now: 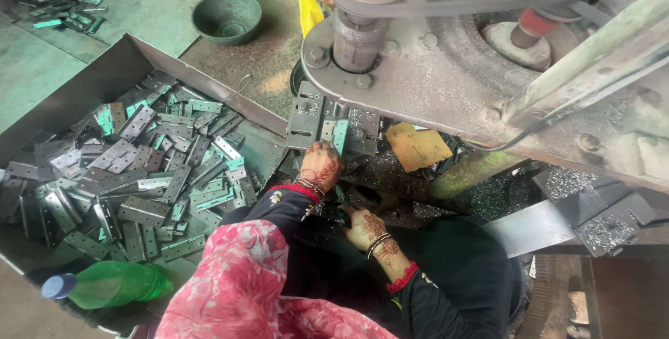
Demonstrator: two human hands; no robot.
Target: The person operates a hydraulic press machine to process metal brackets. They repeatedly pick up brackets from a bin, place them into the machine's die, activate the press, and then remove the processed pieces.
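Lying at seven o'clock, green bottle (111,284); resting low at centre, right hand (366,228), grip not discernible; reaching at twelve o'clock, left hand (320,165) pinching hinge plate (339,134) flat against jig (306,116) for seating; filling tray (83,91) at ten o'clock, loose plates (139,172).

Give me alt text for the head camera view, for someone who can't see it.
A person's left hand presses a green-tinted metal plate into the fixture of a belt-driven machine, while the right hand rests lower by the machine bed. A metal tray heaped with hinge plates lies to the left, with a green bottle nearby.
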